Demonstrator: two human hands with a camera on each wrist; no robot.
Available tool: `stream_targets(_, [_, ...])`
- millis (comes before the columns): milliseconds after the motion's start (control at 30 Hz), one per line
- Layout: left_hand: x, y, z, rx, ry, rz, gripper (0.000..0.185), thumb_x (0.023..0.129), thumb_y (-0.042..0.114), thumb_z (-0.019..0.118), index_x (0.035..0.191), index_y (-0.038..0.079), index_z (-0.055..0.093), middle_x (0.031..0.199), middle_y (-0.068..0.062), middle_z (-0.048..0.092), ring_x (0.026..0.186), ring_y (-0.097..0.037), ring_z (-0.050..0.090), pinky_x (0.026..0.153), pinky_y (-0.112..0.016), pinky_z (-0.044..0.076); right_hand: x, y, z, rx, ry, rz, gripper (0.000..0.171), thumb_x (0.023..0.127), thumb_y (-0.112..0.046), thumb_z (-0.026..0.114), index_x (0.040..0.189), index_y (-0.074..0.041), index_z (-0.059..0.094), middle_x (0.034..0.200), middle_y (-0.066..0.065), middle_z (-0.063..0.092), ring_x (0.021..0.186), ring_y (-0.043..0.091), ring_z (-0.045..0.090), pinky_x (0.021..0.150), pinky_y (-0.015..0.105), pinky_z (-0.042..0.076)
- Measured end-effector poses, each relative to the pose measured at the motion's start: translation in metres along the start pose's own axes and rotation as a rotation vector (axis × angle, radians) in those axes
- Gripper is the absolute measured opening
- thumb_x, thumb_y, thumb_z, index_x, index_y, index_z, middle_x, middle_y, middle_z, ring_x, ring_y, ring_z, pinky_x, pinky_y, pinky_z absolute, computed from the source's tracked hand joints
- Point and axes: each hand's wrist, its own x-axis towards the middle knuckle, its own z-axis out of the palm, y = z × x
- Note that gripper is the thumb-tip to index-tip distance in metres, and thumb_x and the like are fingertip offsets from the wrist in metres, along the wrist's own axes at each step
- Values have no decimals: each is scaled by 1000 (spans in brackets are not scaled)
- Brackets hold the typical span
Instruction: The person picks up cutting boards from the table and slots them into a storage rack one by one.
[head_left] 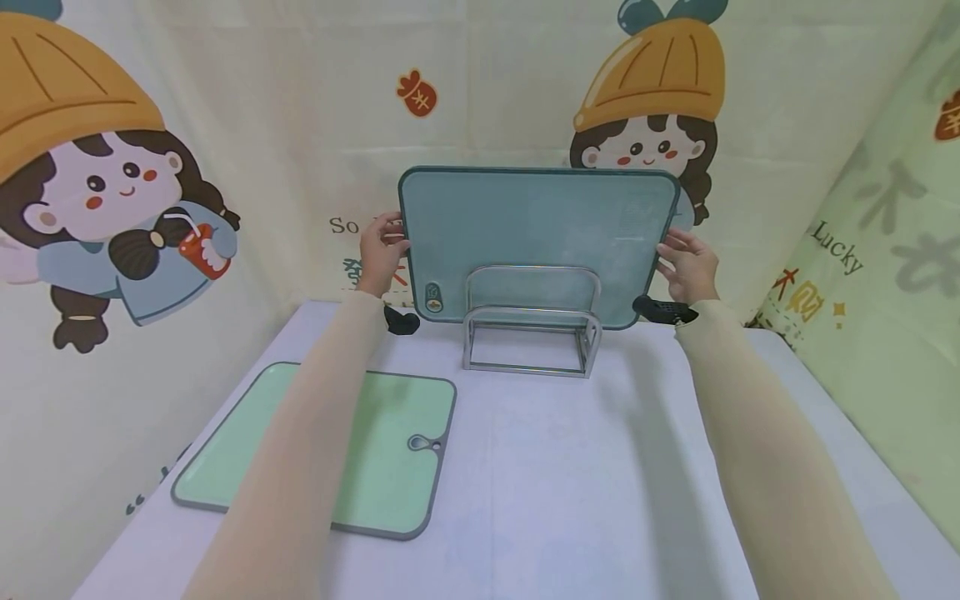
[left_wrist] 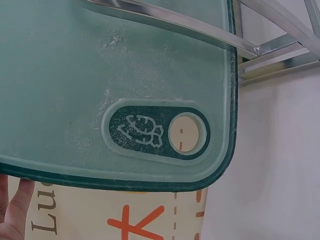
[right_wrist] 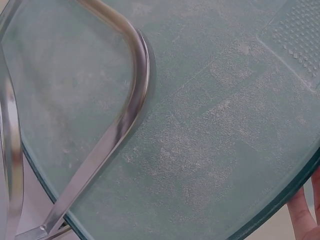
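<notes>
A teal cutting board (head_left: 536, 221) stands upright on its long edge at the metal rack (head_left: 532, 342), behind the rack's rear loop. My left hand (head_left: 381, 254) holds the board's left edge, fingers behind it and thumb at the front. On the opposite side my right hand (head_left: 688, 265) grips the right edge in much the same way. In the left wrist view, a dark oval hole inset (left_wrist: 135, 131) marks one corner of the board. The right wrist view shows a textured patch (right_wrist: 300, 37) on its face and a few fingers (right_wrist: 300, 212) at its rim.
On the white table (head_left: 555, 467) a light green cutting board (head_left: 390, 467) with a grey rim lies flat at the left, partly hidden by my left sleeve. Printed curtains (head_left: 495, 92) hang close behind the rack and along both sides.
</notes>
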Motion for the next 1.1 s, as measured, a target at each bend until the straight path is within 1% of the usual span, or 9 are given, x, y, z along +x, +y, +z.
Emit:
stream_targets(133, [-1, -2, 1, 3, -9, -4, 39, 88, -8, 55, 123, 8, 57, 105, -8, 56, 90, -13, 56, 87, -37, 55, 0, 0, -1, 0, 5, 8, 41, 89, -2, 59, 127, -17, 57, 107, -7, 53, 107, 10, 51, 115, 38, 31])
stream_targets(300, [-2, -3, 4, 12, -16, -2, 40, 88, -8, 55, 124, 9, 57, 108, -10, 57, 91, -13, 56, 88, -38, 55, 1, 1, -3, -21, 16, 15, 43, 90, -4, 59, 131, -18, 55, 107, -8, 53, 112, 11, 50, 115, 38, 31])
stream_targets(400, [-1, -5, 5, 9, -19, 1, 40, 88, -8, 55, 124, 9, 57, 105, -9, 57, 89, -13, 56, 87, -37, 56, 2, 2, -4, -23, 21, 13, 42, 90, -4, 59, 129, -17, 56, 106, -8, 54, 108, 10, 51, 115, 38, 31])
stream_targets(567, [1, -7, 6, 16, -28, 3, 40, 88, -8, 56, 124, 10, 57, 104, -9, 57, 89, -13, 56, 86, -38, 56, 3, 3, -7, -13, 17, 14, 36, 89, -3, 58, 122, -18, 60, 104, -7, 54, 101, 9, 52, 115, 38, 31])
stream_targets(800, [-1, -10, 6, 21, -34, -14, 41, 89, -7, 55, 126, 10, 56, 107, -10, 56, 91, -14, 56, 88, -37, 55, 3, 6, -9, -33, 5, 27, 34, 90, -3, 58, 120, -20, 60, 105, -7, 53, 101, 8, 52, 115, 38, 31])
stream_targets(933, [-2, -11, 7, 20, -37, -20, 41, 89, -7, 55, 126, 9, 56, 108, -10, 56, 91, -14, 56, 88, -36, 55, 4, 7, -11, -33, -17, 36, 34, 89, -3, 60, 119, -20, 60, 105, -8, 53, 101, 8, 52, 115, 39, 30])
stream_targets(1100, [0, -10, 7, 3, -44, -17, 40, 89, -7, 54, 126, 8, 56, 109, -11, 56, 91, -13, 56, 88, -37, 55, 6, 4, -16, -54, -72, 33, 37, 89, -6, 61, 122, -20, 57, 107, -7, 52, 105, 9, 51, 116, 39, 28])
